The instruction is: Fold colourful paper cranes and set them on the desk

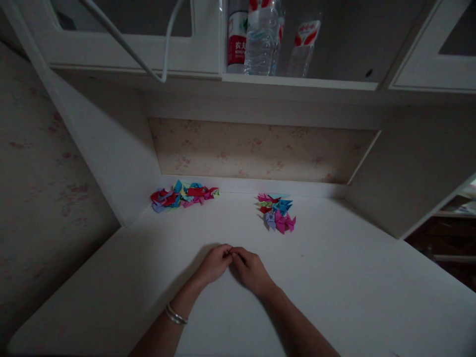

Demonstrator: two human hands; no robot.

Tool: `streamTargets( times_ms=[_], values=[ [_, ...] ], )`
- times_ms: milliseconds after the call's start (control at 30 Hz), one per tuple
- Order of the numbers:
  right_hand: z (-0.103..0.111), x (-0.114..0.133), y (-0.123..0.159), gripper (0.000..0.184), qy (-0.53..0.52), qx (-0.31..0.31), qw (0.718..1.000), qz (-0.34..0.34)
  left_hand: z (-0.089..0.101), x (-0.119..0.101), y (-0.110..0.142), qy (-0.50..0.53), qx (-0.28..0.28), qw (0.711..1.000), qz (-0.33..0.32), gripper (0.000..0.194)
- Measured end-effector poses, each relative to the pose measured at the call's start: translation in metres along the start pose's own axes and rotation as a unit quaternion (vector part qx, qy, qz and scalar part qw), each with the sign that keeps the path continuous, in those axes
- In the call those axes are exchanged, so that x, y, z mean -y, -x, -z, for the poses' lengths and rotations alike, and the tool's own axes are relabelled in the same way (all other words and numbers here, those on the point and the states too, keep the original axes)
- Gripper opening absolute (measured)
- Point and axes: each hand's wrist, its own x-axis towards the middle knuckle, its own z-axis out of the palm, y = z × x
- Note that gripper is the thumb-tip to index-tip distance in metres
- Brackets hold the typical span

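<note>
My left hand point(216, 263) and my right hand point(250, 268) meet at the fingertips over the white desk point(334, 287). Both are closed in a pinch, thumbs and fingers pressed together. Whatever lies between them is hidden; only a small dark reddish spot shows there. Beyond my right hand sits a small pile of folded paper pieces point(284, 221) in pink, blue, lilac, red and green, shaped like origami cranes. A longer heap of coloured folded paper point(186, 194) rests at the back left, farther from my left hand.
Above the desk hangs a white cabinet point(297, 85) with plastic bottles point(260, 47) on its open shelf. A white cable point(130, 49) dangles at the upper left. Side panels point(107, 148) stand left and right, with flowered wallpaper point(253, 148) behind.
</note>
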Motion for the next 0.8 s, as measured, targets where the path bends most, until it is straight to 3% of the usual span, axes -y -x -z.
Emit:
streamTargets(
  times_ms=[800],
  values=[
    [0.0017,0.0023,0.0000,0.028,0.004,0.004,1.000,0.007,0.0014,-0.0007,-0.0012,0.002,0.001,1.000,-0.004,0.023]
  ],
)
